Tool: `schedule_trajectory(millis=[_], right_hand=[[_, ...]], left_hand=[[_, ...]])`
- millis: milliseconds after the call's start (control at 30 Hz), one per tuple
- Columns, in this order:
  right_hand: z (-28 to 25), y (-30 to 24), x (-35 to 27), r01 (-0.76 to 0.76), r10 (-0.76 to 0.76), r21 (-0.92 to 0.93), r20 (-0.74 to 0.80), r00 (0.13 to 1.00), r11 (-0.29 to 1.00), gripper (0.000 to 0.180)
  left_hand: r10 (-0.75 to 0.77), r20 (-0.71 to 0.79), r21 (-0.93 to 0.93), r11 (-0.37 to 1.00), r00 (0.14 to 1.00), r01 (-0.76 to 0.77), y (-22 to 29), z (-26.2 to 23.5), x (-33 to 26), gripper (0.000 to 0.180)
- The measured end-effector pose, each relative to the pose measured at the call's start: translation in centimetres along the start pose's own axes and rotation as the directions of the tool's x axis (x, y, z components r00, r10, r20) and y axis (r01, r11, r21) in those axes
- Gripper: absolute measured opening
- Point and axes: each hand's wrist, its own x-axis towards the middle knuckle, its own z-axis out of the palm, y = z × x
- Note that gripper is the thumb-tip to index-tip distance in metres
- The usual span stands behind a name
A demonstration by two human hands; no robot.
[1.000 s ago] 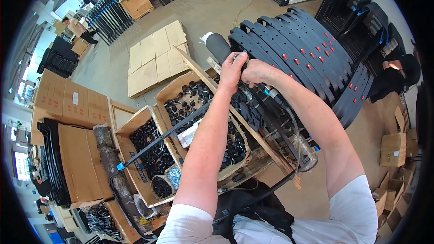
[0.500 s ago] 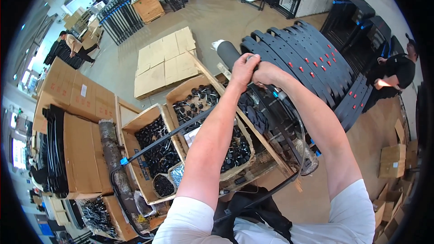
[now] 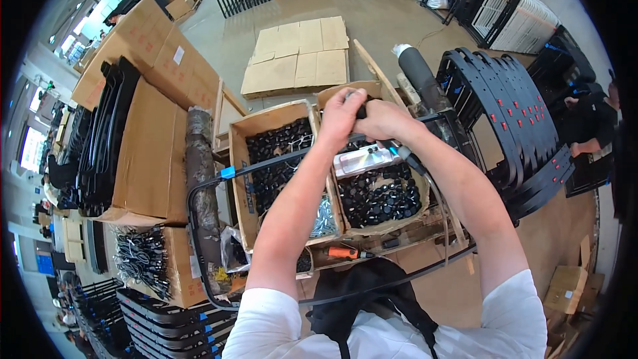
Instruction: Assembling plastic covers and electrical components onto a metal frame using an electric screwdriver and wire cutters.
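My hands meet above the boxes, beside a long black tubular frame (image 3: 272,158) with a blue band on its bar. My left hand (image 3: 343,116) is closed, fingers pinched near a small black piece (image 3: 361,112) only partly visible. My right hand (image 3: 387,121) wraps round a hand tool (image 3: 411,159) with a hose running off it past my forearm; most of its body is hidden. Beneath them, one cardboard box (image 3: 240,209) holds many black caps, and another box (image 3: 380,221) holds black knobs and a clear-lidded plastic case (image 3: 364,159).
An orange-handled tool (image 3: 344,252) lies at the bench's near edge. Curved black panels with red pieces (image 3: 522,113) stand at the right, near a person in dark clothes (image 3: 595,123). Tall cartons (image 3: 149,146) rise at left; flattened cardboard (image 3: 296,56) lies on the floor ahead.
My view has swung right, so the boxes sit further left to centre. Both closed hands have come over the knob box with the tool; the plastic case and orange-handled tool now show.
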Motion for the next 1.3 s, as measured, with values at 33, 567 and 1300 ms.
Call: schedule_trajectory(millis=[33,567,1300], right_hand=[[1.0,-0.9,0.9,-0.012,0.012,0.005,0.011,1.0,1.0,0.035],[6.6,-6.5,3.7,-0.148,0.141,-0.116,-0.068,0.988,0.982,0.037],[8.9,-3.7,6.5,-0.089,0.091,0.072,-0.031,0.995,0.993,0.031]], left_hand=[[-0.005,0.001,0.002,1.0,1.0,0.005,0.5,-1.7,-0.1,0.022],[-0.004,0.095,-0.02,1.0,0.995,0.006,-0.1,-8.9,-0.3,0.023],[-0.021,0.108,-0.039,0.999,0.994,0.025,-1.1,-9.9,-1.0,0.026]])
